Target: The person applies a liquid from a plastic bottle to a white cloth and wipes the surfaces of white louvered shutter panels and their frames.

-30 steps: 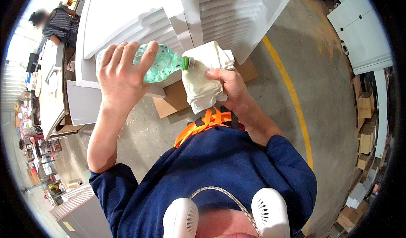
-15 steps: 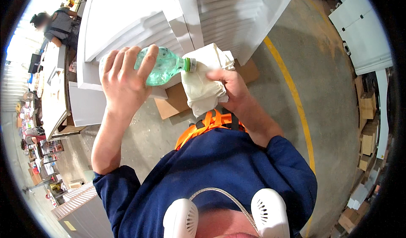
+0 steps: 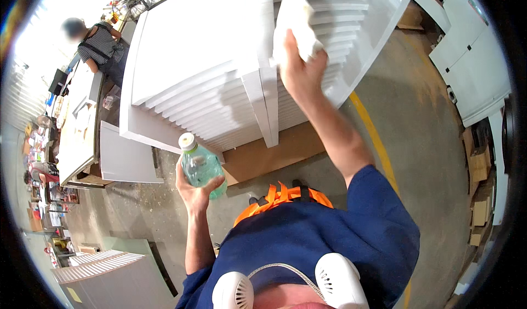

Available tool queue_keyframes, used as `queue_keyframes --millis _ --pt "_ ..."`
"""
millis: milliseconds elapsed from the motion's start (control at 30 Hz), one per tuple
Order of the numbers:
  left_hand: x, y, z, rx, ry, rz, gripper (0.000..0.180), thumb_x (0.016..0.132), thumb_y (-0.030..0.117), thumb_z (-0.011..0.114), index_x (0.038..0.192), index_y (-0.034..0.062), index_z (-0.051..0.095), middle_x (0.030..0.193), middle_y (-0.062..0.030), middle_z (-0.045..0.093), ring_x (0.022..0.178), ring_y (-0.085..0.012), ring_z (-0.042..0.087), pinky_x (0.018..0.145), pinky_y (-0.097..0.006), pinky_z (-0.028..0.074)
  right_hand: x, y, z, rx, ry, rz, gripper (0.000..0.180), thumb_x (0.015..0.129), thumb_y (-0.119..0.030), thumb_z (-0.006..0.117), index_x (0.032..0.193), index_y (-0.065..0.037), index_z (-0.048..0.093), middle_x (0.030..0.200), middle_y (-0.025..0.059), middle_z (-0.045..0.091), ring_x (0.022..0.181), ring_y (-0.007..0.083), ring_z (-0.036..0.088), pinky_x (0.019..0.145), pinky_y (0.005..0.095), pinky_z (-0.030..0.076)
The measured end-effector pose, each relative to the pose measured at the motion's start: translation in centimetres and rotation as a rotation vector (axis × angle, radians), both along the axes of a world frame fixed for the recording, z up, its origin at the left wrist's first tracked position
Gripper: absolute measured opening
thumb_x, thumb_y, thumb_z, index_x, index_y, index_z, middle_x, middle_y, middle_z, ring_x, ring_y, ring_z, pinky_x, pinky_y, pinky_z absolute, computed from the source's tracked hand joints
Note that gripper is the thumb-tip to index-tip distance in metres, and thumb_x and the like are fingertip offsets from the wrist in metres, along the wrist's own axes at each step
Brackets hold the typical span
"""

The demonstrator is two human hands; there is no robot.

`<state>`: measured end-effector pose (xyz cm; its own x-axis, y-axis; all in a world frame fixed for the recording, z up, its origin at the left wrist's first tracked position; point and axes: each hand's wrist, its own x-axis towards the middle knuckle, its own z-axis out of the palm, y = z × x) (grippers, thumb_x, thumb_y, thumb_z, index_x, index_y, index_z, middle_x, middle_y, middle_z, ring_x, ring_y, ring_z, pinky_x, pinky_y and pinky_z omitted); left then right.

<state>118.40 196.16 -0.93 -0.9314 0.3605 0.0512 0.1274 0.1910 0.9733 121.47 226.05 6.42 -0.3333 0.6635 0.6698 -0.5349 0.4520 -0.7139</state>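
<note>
Both hands are gripping: the left hand [image 3: 193, 192] is curled around a green-tinted bottle [image 3: 200, 167], its pale-capped end up, while the right hand [image 3: 302, 71], blurred, is closed on a white cloth [image 3: 295, 19] held over a white slatted panel [image 3: 343, 30], contact between the 2 being impossible to tell. Beside that panel is a 2nd slatted panel [image 3: 186, 70], with brown cardboard [image 3: 274, 156] below. Farther left, 1 person [image 3: 100, 46] is at a counter [image 3: 77, 151], and a yellow line [image 3: 377, 130] marks the floor [image 3: 422, 144] at right.
</note>
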Motion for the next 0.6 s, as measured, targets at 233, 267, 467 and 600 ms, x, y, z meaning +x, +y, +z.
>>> queue_keyframes --millis 233,267,467,600 --pt "1.9 -2.5 0.5 0.062 -0.001 0.178 0.082 0.049 0.005 0.084 0.124 0.0039 0.049 0.105 -0.0063 0.059 0.095 -0.0206 0.061 0.086 -0.035 0.051 -6.6 3.8 -5.9 0.874 -0.094 -0.794 0.066 0.076 -0.011 0.072 0.134 0.002 0.044 0.14 0.0237 0.041 0.134 0.0402 0.035 0.107 0.054 0.033" --pt "2.2 -2.7 0.5 0.087 -0.001 0.185 0.081 0.05 0.005 0.084 0.123 0.0037 0.049 0.105 -0.0065 0.06 0.094 -0.0204 0.061 0.085 -0.036 0.051 -5.9 4.0 -7.9 0.901 -0.135 -0.78 0.065 0.077 -0.013 0.072 0.135 0.001 0.044 0.14 0.0233 0.042 0.133 0.0408 0.035 0.108 0.0539 0.032" --pt "2.6 -3.9 0.2 0.057 0.004 0.186 0.079 0.049 0.008 0.084 0.121 0.0031 0.049 0.103 -0.007 0.06 0.093 -0.0205 0.062 0.084 -0.035 0.051 -6.3 3.5 2.1 0.907 -0.04 -0.781 0.052 0.081 -0.009 0.066 0.128 0.004 0.051 0.133 0.0225 0.05 0.132 0.0392 0.037 0.106 0.0536 0.031" --pt "3.0 -2.0 0.8 0.092 0.017 0.165 0.078 0.049 0.007 0.084 0.12 0.0029 0.05 0.102 -0.0073 0.06 0.092 -0.0205 0.061 0.085 -0.035 0.05 -7.1 4.0 -1.7 0.881 -0.009 -0.827 0.049 0.082 -0.007 0.065 0.127 0.004 0.051 0.131 0.0221 0.052 0.131 0.0395 0.04 0.103 0.0541 0.035"
